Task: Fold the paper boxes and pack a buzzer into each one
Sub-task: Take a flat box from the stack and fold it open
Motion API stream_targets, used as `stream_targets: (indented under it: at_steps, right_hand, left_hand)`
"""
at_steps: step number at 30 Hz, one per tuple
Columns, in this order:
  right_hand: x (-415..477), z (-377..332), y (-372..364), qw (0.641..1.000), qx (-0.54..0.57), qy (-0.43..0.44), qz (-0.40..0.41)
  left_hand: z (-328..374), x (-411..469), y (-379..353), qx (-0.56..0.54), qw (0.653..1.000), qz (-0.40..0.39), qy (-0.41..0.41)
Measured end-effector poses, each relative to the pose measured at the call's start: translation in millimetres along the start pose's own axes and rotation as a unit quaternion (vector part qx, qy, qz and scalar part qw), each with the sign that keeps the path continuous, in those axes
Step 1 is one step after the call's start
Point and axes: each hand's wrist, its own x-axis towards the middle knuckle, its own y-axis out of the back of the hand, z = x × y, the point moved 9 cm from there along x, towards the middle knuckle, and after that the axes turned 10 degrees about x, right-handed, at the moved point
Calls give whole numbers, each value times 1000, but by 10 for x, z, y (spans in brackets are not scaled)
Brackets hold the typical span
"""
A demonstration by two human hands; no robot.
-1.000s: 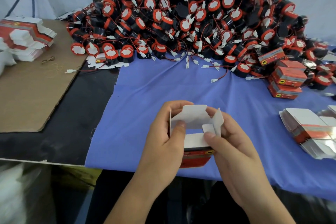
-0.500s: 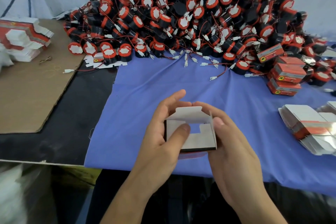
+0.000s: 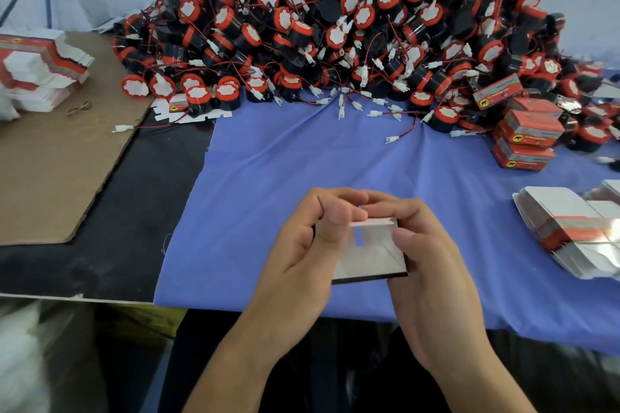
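A small paper box [image 3: 372, 253], white inside with a dark lower edge, is held above the blue cloth [image 3: 302, 171] near the table's front. My left hand [image 3: 302, 261] grips its left side, thumb laid over the top flaps. My right hand [image 3: 432, 265] holds the right side, thumb on the white flap and fingers curled behind the far edge. The end flaps lie nearly flat, with a small notch showing. A large pile of black and red buzzers [image 3: 335, 27] with red wires and white plugs fills the back of the table.
Several folded red boxes [image 3: 526, 134] are stacked at the right by the pile. Flat box blanks [image 3: 570, 231] lie at the right edge, and another stack of blanks [image 3: 40, 67] sits at the far left on a brown cardboard sheet [image 3: 57, 161].
The box's open end flaps have been folded down flat. Both hands closed in over the box, and my fingers now meet behind its far edge.
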Motion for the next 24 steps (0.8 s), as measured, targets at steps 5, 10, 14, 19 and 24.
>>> stream_targets:
  at_steps: [5, 10, 14, 19, 24]
  right_hand:
    - [-23, -34, -65, 1000, 6, 18, -16]
    - [-24, 3, -86, 999, -21, 20, -18]
    - [-29, 20, -58, 999, -28, 23, 4]
    - [-52, 22, -28, 997, -53, 36, 41]
    - [-49, -1, 59, 997, -21, 28, 74]
  left_hand:
    - [-72, -4, 2, 30, 999, -19, 5]
    - [-65, -9, 16, -3, 1000, -19, 16]
    - [-24, -8, 32, 70, 997, 6, -9]
    - [27, -12, 14, 154, 987, 25, -42]
    - [-1, -29, -18, 52, 998, -21, -7]
